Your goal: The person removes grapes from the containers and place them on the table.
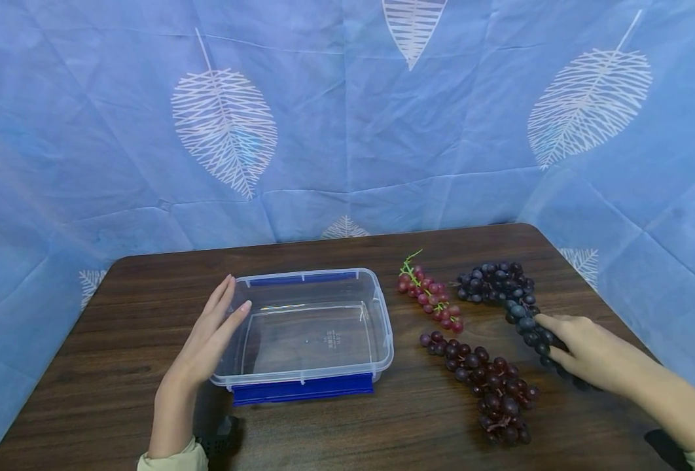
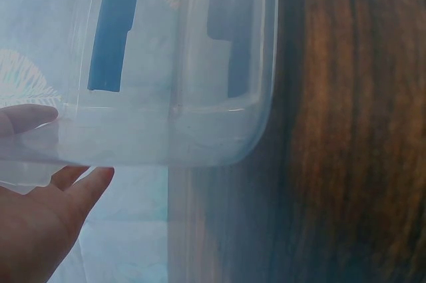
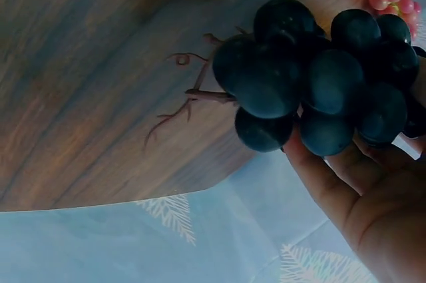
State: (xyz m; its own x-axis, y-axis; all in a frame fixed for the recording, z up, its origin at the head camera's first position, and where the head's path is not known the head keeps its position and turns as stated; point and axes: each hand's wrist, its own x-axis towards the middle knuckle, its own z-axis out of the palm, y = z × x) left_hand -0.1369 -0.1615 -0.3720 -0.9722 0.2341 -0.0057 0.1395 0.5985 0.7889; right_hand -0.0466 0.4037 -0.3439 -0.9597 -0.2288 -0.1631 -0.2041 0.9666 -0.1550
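A clear plastic food container [image 1: 306,340] with blue side clips lies on the table, without a lid on it. My left hand [image 1: 203,337] is at its left rim, thumb over the edge and fingers along the outside; in the left wrist view the container wall passes between the fingers. My right hand [image 1: 586,350] grips a bunch of blue-black grapes [image 1: 527,327] at the table's right side. In the right wrist view the fingers lie under these grapes [image 3: 333,83], and a brown stem sticks out.
A small bunch of red grapes [image 1: 430,297] with a green stem lies right of the container. Nearer the front is a larger dark red bunch [image 1: 495,386]. Another black bunch [image 1: 495,282] sits farther back. Blue leaf-print cloth [image 1: 347,131] hangs behind the wooden table [image 1: 88,366].
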